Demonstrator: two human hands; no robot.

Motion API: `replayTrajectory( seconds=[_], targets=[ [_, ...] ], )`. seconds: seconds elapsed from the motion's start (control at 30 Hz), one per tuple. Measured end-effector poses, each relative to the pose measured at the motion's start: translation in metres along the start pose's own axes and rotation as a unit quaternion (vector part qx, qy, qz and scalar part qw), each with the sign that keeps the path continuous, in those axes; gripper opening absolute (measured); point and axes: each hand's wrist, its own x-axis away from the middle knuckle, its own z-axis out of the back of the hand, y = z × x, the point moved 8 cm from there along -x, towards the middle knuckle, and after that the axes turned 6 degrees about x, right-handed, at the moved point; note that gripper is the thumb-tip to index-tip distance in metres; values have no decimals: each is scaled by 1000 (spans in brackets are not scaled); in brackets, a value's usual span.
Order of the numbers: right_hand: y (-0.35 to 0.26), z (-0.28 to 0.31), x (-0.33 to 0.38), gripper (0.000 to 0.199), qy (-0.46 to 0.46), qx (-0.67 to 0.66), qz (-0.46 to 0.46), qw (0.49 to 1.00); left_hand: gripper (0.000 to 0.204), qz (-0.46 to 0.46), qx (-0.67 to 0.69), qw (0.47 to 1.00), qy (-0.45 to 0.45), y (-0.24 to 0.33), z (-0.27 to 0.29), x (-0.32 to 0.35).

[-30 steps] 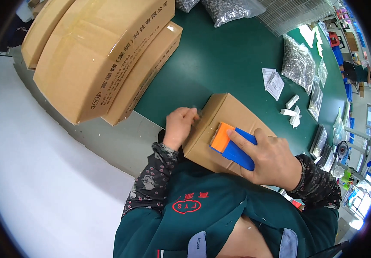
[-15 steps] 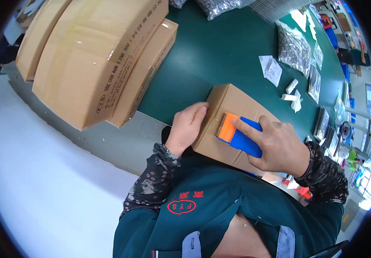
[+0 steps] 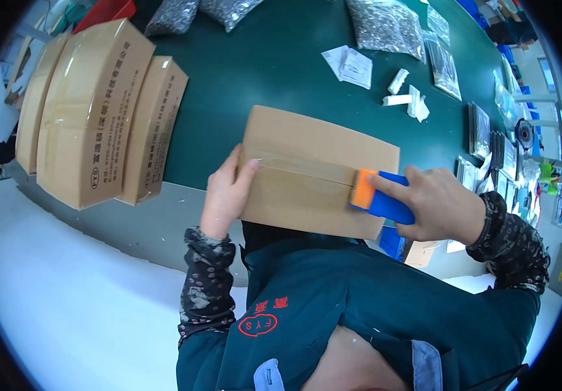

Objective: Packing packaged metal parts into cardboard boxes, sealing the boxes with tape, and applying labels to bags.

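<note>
A closed brown cardboard box lies at the near edge of the green table. My left hand grips its left end, thumb on the top face and fingers down the side. In my right hand is a blue and orange tape dispenser, its toothed orange edge against the box top near the right end. Clear tape runs over the middle seam from the left end toward the dispenser. The tape roll is hidden from view.
Large cardboard cartons stand side by side at the left. Bags of small metallic-looking parts lie at the back. Beyond the box are paper sheets and crumpled white pieces. Dark flat packs sit at the right.
The box has turned so its long side faces me more squarely. The dispenser has moved from its left end to its right end, and tape now shows along the seam.
</note>
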Motion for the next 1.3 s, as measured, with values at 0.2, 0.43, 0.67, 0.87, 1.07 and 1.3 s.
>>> replayTrajectory(
  seconds=[0.2, 0.43, 0.67, 0.87, 1.07, 1.3],
  targets=[
    [25, -22, 30, 61, 42, -12, 14, 999, 45, -270, -238, 930, 73, 114, -59, 16],
    [42, -39, 43, 57, 159, -74, 64, 982, 29, -285, -403, 869, 32, 123, -178, -6],
    [83, -86, 73, 63, 133, -127, 51, 982, 20, -288, -428, 855, 48, 126, -177, -7],
    [85, -138, 42, 63, 129, -116, 2, 985, 21, -288, -443, 848, 27, 123, -179, -6],
    [46, -122, 8, 36, 117, -72, 46, 989, 22, -284, -446, 849, 21, 120, -180, -3],
    [30, -114, 0, 13, 191, 7, 35, 981, 24, -303, -446, 841, 28, 122, -183, -12]
  ],
)
